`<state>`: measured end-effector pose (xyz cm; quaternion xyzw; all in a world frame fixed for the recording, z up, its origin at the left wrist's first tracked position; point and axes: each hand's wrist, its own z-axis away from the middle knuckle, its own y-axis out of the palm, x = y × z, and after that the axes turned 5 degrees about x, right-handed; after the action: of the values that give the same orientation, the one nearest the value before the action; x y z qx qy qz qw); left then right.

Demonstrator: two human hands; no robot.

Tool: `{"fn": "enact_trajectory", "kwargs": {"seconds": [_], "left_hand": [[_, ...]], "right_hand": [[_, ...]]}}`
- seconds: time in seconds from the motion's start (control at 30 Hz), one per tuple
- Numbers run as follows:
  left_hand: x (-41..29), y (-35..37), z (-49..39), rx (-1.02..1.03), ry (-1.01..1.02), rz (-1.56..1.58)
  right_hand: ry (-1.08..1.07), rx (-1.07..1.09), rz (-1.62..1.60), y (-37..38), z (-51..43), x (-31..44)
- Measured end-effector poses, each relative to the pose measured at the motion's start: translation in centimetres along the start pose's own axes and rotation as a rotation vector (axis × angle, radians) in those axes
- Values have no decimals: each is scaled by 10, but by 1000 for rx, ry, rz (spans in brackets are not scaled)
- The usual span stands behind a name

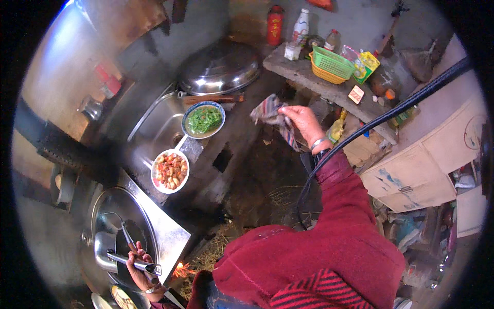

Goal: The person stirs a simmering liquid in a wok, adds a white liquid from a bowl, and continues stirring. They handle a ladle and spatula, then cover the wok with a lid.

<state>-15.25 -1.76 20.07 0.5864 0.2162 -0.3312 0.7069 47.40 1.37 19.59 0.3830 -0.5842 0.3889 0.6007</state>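
My right hand (303, 120) pinches a crumpled striped cloth (270, 110) above the dark floor beside the stove. At lower left, my left hand (138, 270) grips the handle of a stainless-steel water dipper (105, 247) over a large wok (135, 231). A long cooking utensil (126, 233) with a wooden grip rises from the same hand; the shape of its head is unclear. On the ledge between the hands stand a blue-rimmed bowl of shredded greens (204, 119) and a white bowl of chopped food with red pieces (170, 171).
Fire (182, 269) burns below the wok's metal-sheeted edge, near loose straw (210, 247). A steel sink (160, 119) and a domed lid (220, 71) lie beyond. Stacked baskets (332, 65) and bottles occupy a stone shelf (293, 71). A black cable (378, 121) crosses my right arm.
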Motion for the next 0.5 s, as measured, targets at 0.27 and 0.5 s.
{"fn": "enact_trajectory", "kwargs": {"seconds": [0.27, 0.5], "left_hand": [[1, 16, -2, -8, -19, -19], [1, 15, 0, -26, -82, 49]], "right_hand": [[4, -256, 65, -105, 16, -39], [77, -788, 308, -239, 24, -4]]}}
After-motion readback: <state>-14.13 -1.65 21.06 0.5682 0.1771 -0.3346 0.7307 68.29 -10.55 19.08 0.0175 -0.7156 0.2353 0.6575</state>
